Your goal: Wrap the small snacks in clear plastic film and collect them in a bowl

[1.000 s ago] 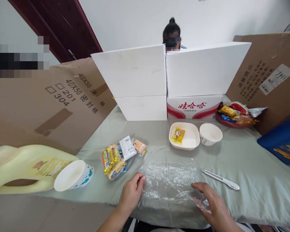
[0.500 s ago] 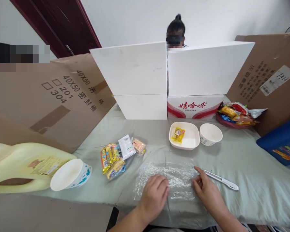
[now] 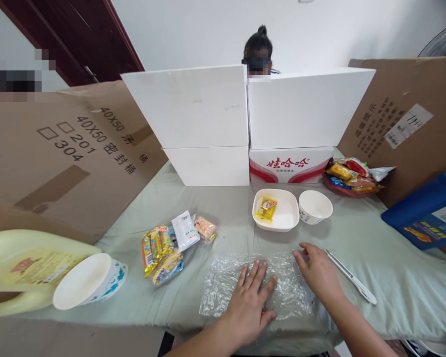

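Observation:
A crinkled sheet of clear plastic film [image 3: 217,287] lies on the cloth near the table's front edge. My left hand [image 3: 250,297] rests flat on its middle with the fingers spread. At the film's upper right corner is my right hand [image 3: 315,270], its fingers bent but apart, the fingertips touching or just over the edge. Close beside that hand, on its right, a white box cutter [image 3: 351,277] lies slanted. Beyond the film stands a white square bowl [image 3: 292,213] with a yellow wrapped snack [image 3: 266,208] in it.
A paper bowl [image 3: 315,206] stands right of the square one; another [image 3: 83,282] tilts beside a pale yellow jug [image 3: 40,248]. Packaged snacks [image 3: 159,248] lie left. A snack basket [image 3: 351,186], blue jug [image 3: 427,213], white boxes [image 3: 204,114] and cardboard [image 3: 59,148] surround the table.
My left hand has gone from curled to flat and spread on the film. The right hand has shifted up along the film's right side. The view has turned slightly right.

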Demonstrator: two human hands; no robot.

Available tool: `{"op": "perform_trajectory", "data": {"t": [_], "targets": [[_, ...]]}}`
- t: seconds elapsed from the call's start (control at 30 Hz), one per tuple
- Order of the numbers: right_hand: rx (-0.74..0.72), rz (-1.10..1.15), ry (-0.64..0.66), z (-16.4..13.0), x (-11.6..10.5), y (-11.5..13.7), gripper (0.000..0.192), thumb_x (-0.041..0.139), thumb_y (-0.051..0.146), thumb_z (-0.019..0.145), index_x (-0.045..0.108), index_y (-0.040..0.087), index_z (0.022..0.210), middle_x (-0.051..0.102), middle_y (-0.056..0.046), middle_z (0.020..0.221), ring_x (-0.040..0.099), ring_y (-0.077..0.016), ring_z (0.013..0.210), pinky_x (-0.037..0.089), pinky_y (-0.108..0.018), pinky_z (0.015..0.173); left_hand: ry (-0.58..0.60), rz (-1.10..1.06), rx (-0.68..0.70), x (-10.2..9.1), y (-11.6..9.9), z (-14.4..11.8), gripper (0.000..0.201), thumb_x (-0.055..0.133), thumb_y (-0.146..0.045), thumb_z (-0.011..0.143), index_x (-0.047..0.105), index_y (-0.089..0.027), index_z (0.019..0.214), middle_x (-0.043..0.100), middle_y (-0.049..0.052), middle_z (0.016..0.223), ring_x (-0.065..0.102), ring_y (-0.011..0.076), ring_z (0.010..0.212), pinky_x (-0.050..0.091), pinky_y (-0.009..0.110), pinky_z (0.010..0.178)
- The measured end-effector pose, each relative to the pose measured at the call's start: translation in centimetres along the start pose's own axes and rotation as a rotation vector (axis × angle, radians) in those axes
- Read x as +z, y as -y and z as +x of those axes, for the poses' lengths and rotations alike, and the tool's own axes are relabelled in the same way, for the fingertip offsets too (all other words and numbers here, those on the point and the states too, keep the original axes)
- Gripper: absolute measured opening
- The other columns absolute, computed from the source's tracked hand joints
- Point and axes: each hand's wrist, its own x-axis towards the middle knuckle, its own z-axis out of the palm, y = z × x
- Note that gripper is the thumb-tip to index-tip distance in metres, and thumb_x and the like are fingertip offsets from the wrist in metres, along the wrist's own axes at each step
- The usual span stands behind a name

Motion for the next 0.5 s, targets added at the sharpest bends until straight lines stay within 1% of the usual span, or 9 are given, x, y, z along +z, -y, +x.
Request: {"op": "perform_trajectory", "data": {"t": [0.07,0.1,0.17,0.23,0.3,0.37,0.43,0.5], "targets": [[-0.055,-0.139,0.032,0.5,0.6,1.5,0.025,0.045,0.032,0.093,0.063,0.017,0.101,0.067,-0.01,0.092,0.061,-0.0253,0.088,0.042,-0.037,0.079,0.028,-0.005,0.021,-0.1,0.1,0.1,0.083,0.068,-0.044,0.084,0.019,-0.035,0.151,0.012,0.008,0.16,0.011,0.0364,0.146,0.019,0.066,0.113],[-0.086,-0.186,0.048,0.7,0.7,1.8,0.022,0.044,0.028,0.094,0.064,0.018,0.096,0.067,-0.009,0.09,0.061,-0.0251,0.087,0.04,-0.036,0.077,0.039,-0.007,0.03,-0.1,0.2,0.1,0.084,0.067,-0.046,0.084,0.019,-0.036,0.151,0.012,0.008,0.16,0.011,0.0364,0.146,0.019,0.066,0.113],[-0.127,-0.224,0.067,1.0,0.9,1.7,0.023,0.04,0.022,0.094,0.063,0.02,0.088,0.066,-0.007,0.085,0.061,-0.0238,0.082,0.038,-0.035,0.074,0.044,-0.007,0.045,0.1,0.4,0.0,0.082,0.066,-0.048,0.084,0.02,-0.036,0.151,0.012,0.006,0.161,0.012,0.0361,0.146,0.018,0.066,0.113],[-0.104,-0.235,0.039,1.1,0.7,0.8,0.025,0.038,0.02,0.094,0.062,0.019,0.088,0.065,-0.008,0.083,0.06,-0.0236,0.08,0.037,-0.035,0.073,0.028,-0.003,0.061,0.2,0.5,-0.2,0.081,0.065,-0.05,0.084,0.021,-0.035,0.151,0.014,0.006,0.16,0.013,0.0361,0.146,0.019,0.066,0.113],[-0.076,-0.227,-0.043,1.1,0.2,-0.2,0.024,0.039,0.021,0.094,0.063,0.017,0.094,0.066,-0.01,0.087,0.059,-0.025,0.083,0.039,-0.036,0.075,-0.016,0.004,0.085,-0.1,0.5,-0.4,0.08,0.065,-0.05,0.083,0.025,-0.031,0.15,0.02,0.009,0.159,0.016,0.0373,0.145,0.022,0.065,0.111],[-0.12,-0.142,-0.121,0.8,-0.2,-0.7,0.026,0.039,0.025,0.094,0.063,0.016,0.099,0.066,-0.011,0.092,0.059,-0.0256,0.088,0.041,-0.038,0.08,-0.096,0.007,0.108,-1.1,0.7,-0.3,0.071,0.063,-0.047,0.085,0.034,-0.026,0.146,0.032,0.012,0.154,0.023,0.0368,0.143,0.026,0.062,0.111],[-0.227,-0.015,-0.109,0.3,-0.4,-0.2,0.027,0.039,0.029,0.096,0.063,0.018,0.1,0.066,-0.009,0.094,0.059,-0.024,0.091,0.042,-0.036,0.083,-0.199,0.014,0.086,-2.6,1.4,-0.1,0.053,0.057,-0.037,0.09,0.045,-0.022,0.139,0.045,0.012,0.144,0.035,0.0333,0.137,0.03,0.056,0.111],[-0.326,0.059,-0.025,-0.3,-0.4,0.7,0.025,0.042,0.031,0.096,0.064,0.019,0.1,0.067,-0.007,0.095,0.059,-0.0223,0.091,0.044,-0.035,0.083,-0.275,0.037,0.004,-4.3,2.7,0.2,0.041,0.054,-0.026,0.091,0.051,-0.021,0.131,0.055,0.011,0.132,0.045,0.03,0.127,0.034,0.051,0.108]]}}
